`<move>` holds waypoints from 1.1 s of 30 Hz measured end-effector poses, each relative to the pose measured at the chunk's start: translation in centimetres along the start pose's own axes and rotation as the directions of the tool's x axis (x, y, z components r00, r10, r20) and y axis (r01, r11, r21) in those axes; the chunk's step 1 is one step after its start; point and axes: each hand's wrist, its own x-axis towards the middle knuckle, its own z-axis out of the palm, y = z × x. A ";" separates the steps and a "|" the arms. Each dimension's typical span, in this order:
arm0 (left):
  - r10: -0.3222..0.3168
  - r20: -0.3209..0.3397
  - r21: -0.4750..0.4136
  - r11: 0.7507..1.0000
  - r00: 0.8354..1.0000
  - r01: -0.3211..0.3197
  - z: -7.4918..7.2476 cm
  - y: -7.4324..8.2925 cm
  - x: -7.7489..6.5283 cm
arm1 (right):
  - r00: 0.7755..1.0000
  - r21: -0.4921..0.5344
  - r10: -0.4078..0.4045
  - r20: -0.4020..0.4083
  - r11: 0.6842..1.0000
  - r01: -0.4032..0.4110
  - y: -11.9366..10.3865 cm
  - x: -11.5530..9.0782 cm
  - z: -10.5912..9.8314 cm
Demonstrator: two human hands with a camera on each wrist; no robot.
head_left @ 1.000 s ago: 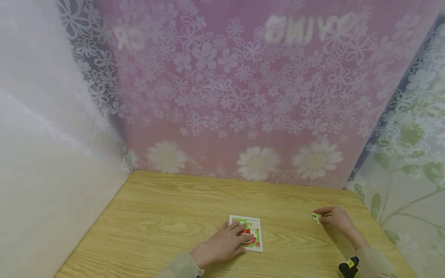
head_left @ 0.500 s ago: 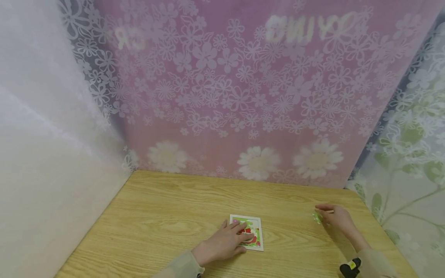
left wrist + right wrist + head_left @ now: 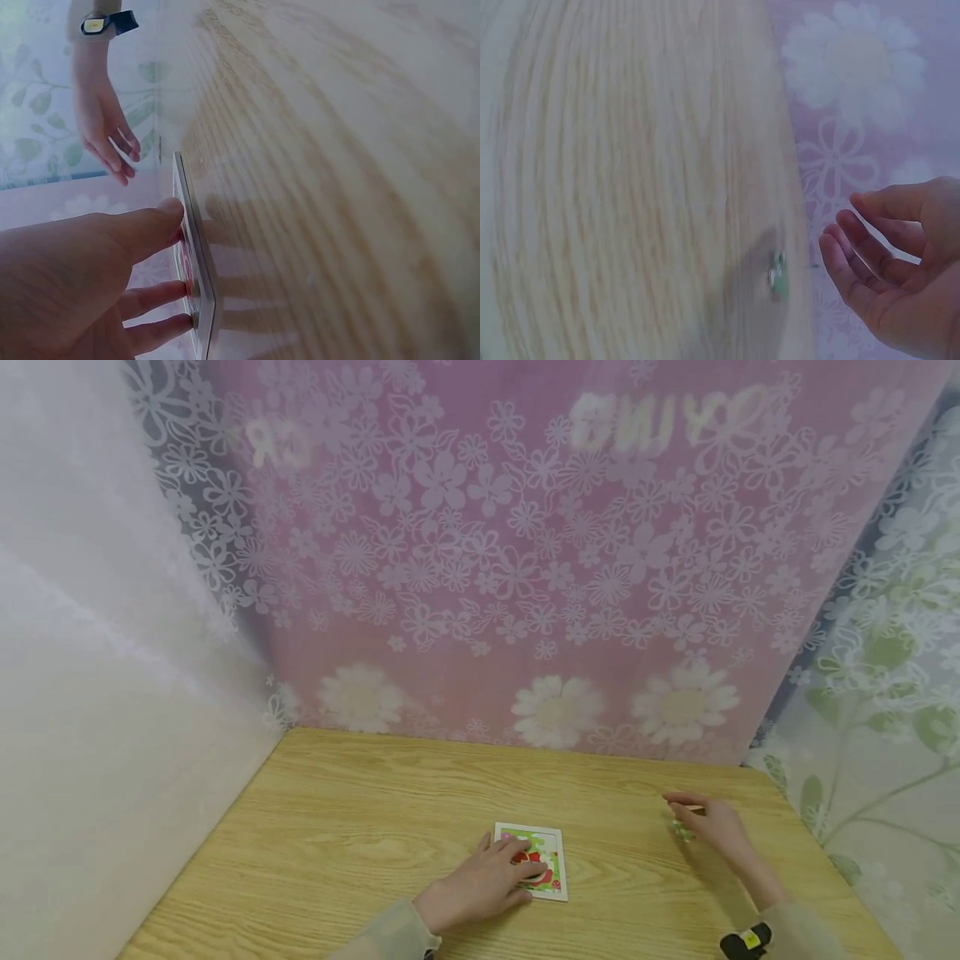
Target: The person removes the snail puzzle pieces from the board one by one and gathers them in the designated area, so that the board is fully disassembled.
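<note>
My left hand rests on a small white-framed jigsaw puzzle, its fingers spread over the red and green picture and hiding part of it. In the left wrist view, the thumb and fingertips press on the puzzle, seen nearly edge-on. Above the table at the right hovers my right hand, fingers loosely bent and holding nothing. A green and white jigsaw piece lies on the table beneath it, partly hidden in the head view. The right wrist view shows that jigsaw piece apart from the hand.
The wood-grain table spans the space between the hands. A pink flowered curtain hangs along its back edge. White fabric stands at the left, and a leaf-patterned sheet at the right.
My right hand was touching the green jigsaw piece a second ago and has since come up off it, leaving it on the table. The left hand has stayed on the puzzle.
</note>
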 end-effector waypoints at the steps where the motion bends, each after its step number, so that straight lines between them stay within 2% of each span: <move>1: -0.003 0.000 -0.003 1.000 1.000 0.003 0.0 0.0 0.0 | 1.000 0.000 -0.015 -0.003 1.000 0.015 -0.3 0.0 0.1; 8: -0.020 -0.017 -0.003 1.000 1.000 0.020 0.1 0.1 0.1 | 0.995 0.071 -0.103 -0.010 0.992 0.103 -3.1 -0.1 0.7; 17: -0.033 -0.037 -0.045 0.998 0.999 0.032 0.4 0.1 0.3 | 0.997 0.148 -0.074 0.029 0.987 0.069 -5.7 0.2 2.3; 23: -0.053 -0.051 -0.042 0.998 0.997 0.051 0.7 -0.4 -0.3 | 0.995 0.220 -0.079 0.066 0.974 0.063 -7.4 -0.3 3.4; 28: -0.064 -0.024 -0.028 0.998 0.998 0.064 0.4 -1.0 -1.1 | 0.993 0.280 -0.094 0.072 0.957 0.070 -8.5 -0.5 4.3; 33: -0.064 0.007 -0.004 0.998 0.998 0.064 0.2 -1.3 -1.8 | 0.990 0.270 -0.103 0.097 0.960 0.073 -8.8 -0.6 5.5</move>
